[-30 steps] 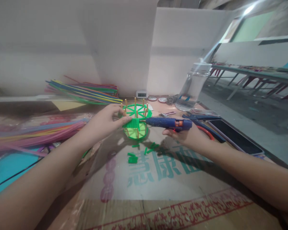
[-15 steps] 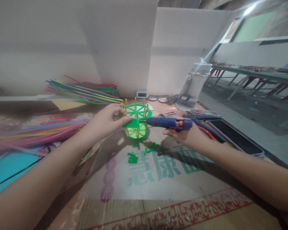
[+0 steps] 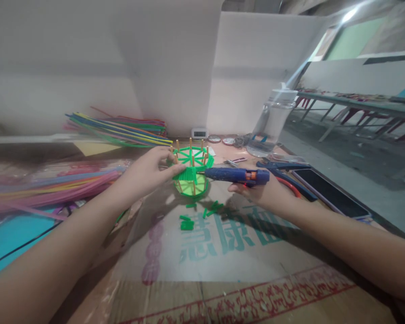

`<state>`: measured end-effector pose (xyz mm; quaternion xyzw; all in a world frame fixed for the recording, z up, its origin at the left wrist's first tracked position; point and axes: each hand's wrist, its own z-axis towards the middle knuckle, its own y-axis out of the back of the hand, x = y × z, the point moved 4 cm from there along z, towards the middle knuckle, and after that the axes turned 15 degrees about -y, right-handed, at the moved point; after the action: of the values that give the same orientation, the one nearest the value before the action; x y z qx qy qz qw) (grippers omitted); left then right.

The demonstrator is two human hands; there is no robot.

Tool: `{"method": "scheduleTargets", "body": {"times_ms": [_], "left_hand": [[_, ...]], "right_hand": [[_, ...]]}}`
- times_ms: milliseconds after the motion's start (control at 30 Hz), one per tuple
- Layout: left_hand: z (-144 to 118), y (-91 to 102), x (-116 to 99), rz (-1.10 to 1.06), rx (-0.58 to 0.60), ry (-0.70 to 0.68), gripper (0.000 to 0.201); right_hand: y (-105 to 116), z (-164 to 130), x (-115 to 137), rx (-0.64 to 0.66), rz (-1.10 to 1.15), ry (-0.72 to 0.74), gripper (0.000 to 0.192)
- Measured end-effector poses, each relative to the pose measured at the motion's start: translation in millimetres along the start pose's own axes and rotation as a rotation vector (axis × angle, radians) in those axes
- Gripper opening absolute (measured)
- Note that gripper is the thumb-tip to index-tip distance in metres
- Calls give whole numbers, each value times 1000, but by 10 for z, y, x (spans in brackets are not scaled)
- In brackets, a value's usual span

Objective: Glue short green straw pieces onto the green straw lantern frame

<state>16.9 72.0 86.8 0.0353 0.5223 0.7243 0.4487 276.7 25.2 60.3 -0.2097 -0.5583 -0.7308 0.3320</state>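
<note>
Since a second ago the blue glue gun has risen a touch and its nozzle has edged closer to the green basket frame; nothing else has shifted. The frame, a small round green piece with wooden sticks standing up around its rim, sits at the middle of the table, on the far part of a flattened cardboard sheet. The left hand grips its left side, thumb and fingers pinched closed on the rim. The right hand is wrapped shut around the handle of the glue gun, which lies level with its tip pointing left, at the frame's right side.

Just near of the frame lie short green cut pieces scattered on the cardboard. To the left lie bundles of long coloured straws, some farther off, some nearer and blurred. To the right rest a dark phone and blue-handled pliers; farther off stands a clear water bottle, with a small white clock by the wall.
</note>
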Motion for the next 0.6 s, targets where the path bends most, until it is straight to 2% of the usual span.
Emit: {"method": "scheduleTargets", "body": {"times_ms": [300,600], "left_hand": [[11,-11,8,-14,-8,-19,39],[1,2,-8,-21,-2,-8,39]], "right_hand": [[8,14,9,-30,1,-17,23],[8,14,25,27,9,-29,22]]}}
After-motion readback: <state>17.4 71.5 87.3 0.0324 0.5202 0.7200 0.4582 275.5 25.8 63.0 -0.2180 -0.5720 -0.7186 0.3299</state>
